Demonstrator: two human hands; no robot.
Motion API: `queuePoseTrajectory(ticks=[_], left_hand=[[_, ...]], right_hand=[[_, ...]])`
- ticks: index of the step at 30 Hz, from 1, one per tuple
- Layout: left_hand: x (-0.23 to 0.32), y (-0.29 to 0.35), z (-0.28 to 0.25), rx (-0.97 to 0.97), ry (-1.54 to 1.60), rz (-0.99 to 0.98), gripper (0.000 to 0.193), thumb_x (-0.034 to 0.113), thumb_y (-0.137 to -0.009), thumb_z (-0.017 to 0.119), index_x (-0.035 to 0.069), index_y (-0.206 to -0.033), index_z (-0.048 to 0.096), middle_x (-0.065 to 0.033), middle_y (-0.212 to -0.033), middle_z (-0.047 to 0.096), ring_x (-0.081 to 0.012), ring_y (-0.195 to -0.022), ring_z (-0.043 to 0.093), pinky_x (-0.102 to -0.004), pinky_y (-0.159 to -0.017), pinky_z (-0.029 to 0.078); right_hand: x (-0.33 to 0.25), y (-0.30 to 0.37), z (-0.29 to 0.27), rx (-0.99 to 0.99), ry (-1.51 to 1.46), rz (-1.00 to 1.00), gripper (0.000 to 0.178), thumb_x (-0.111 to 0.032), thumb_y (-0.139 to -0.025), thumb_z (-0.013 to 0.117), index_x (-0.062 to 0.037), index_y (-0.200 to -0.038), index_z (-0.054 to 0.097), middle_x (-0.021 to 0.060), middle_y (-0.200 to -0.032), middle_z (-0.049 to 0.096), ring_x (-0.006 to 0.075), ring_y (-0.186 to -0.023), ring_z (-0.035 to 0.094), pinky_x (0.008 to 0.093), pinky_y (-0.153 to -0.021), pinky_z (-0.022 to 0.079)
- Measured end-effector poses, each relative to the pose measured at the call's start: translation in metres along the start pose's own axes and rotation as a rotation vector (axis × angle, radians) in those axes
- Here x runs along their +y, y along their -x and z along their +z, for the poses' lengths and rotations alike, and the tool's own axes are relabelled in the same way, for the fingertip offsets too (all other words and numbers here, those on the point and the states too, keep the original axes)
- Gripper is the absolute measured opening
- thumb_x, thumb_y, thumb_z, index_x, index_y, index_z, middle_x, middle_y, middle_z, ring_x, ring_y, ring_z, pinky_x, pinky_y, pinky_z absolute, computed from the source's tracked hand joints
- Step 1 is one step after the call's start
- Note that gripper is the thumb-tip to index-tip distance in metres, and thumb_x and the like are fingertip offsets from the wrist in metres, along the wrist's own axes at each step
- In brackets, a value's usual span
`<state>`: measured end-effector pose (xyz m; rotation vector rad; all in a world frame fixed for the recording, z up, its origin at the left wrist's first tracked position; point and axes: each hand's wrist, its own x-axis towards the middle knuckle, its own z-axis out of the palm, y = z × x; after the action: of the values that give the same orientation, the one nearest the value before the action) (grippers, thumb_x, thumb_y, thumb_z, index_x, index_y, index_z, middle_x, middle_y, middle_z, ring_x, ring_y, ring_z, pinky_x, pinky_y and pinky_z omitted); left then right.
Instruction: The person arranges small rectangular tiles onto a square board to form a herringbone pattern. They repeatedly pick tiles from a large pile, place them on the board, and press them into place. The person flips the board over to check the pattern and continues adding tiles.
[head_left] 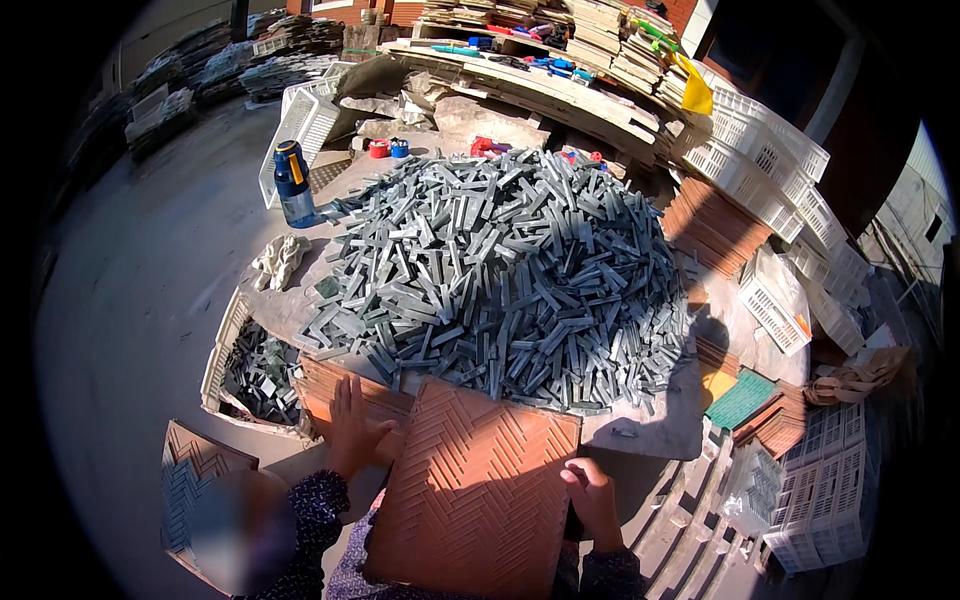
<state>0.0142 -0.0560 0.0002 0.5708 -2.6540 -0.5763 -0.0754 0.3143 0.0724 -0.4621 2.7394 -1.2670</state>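
Note:
A brown board (490, 470) with herringbone grooves lies tilted in front of me; its grooves hold no strips that I can see. My left hand (352, 428) is to the left of it, fingers stretched up and apart, over a stack of similar brown boards (385, 403). Beside the board's right edge is my right hand (594, 492), its fingers curled in; anything between them is hidden. Beyond the boards, a large heap of short grey stone strips (500, 270) covers the table (645, 428).
On the left stand a crate (215, 375) of grey pieces, a patterned board (195, 475) partly filled with strips, white gloves (281, 262) and a blue bottle (293, 185). White crates (820, 480), a green board (740, 398) and brown boards (718, 225) are at the right.

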Motion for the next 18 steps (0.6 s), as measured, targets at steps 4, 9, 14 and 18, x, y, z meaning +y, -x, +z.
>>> queuePoseTrajectory(ticks=[4, 9, 14, 18], left_hand=[[0.017, -0.056, 0.033, 0.046, -0.07, -0.085, 0.102, 0.055, -0.075, 0.067, -0.005, -0.141, 0.017, -0.0307, -0.145, 0.016, -0.0428, -0.138, 0.012, -0.0565, -0.109, 0.011], [0.028, -0.07, 0.052, 0.23, -0.004, -0.167, 0.09, 0.04, -0.073, 0.073, -0.006, -0.135, 0.027, -0.0292, -0.143, 0.021, -0.0434, -0.136, 0.015, -0.0564, -0.109, 0.012], [0.048, -0.081, 0.068, 0.315, 0.265, -0.153, 0.068, 0.017, -0.073, 0.073, 0.002, -0.13, 0.04, -0.0265, -0.138, 0.027, -0.0427, -0.132, 0.023, -0.0524, -0.109, 0.018], [0.068, -0.094, 0.068, 0.43, 0.462, -0.161, 0.057, 0.001, -0.07, 0.063, 0.008, -0.124, 0.047, -0.0218, -0.13, 0.034, -0.0405, -0.124, 0.033, -0.0468, -0.107, 0.024]], right_hand=[[0.032, -0.069, 0.051, 0.233, -0.286, -0.219, 0.027, -0.014, -0.081, 0.067, 0.0005, -0.103, 0.059, 0.0159, -0.091, 0.065, 0.0302, -0.079, 0.064, 0.0351, -0.075, 0.051], [-0.01, -0.137, 0.046, 0.482, 0.053, -0.443, 0.03, -0.008, -0.079, 0.066, -0.0005, -0.107, 0.056, 0.0192, -0.115, 0.056, 0.0369, -0.112, 0.051, 0.0412, -0.096, 0.04], [0.017, -0.205, 0.027, 0.636, 0.268, -0.366, 0.049, -0.022, -0.077, 0.071, 0.0002, -0.118, 0.053, 0.0228, -0.132, 0.043, 0.0393, -0.121, 0.042, 0.042, -0.102, 0.034], [0.027, -0.223, 0.04, 0.664, 0.412, -0.264, 0.062, -0.035, -0.074, 0.073, 0.0014, -0.119, 0.051, 0.0228, -0.136, 0.039, 0.0424, -0.124, 0.037, 0.0502, -0.103, 0.03]])
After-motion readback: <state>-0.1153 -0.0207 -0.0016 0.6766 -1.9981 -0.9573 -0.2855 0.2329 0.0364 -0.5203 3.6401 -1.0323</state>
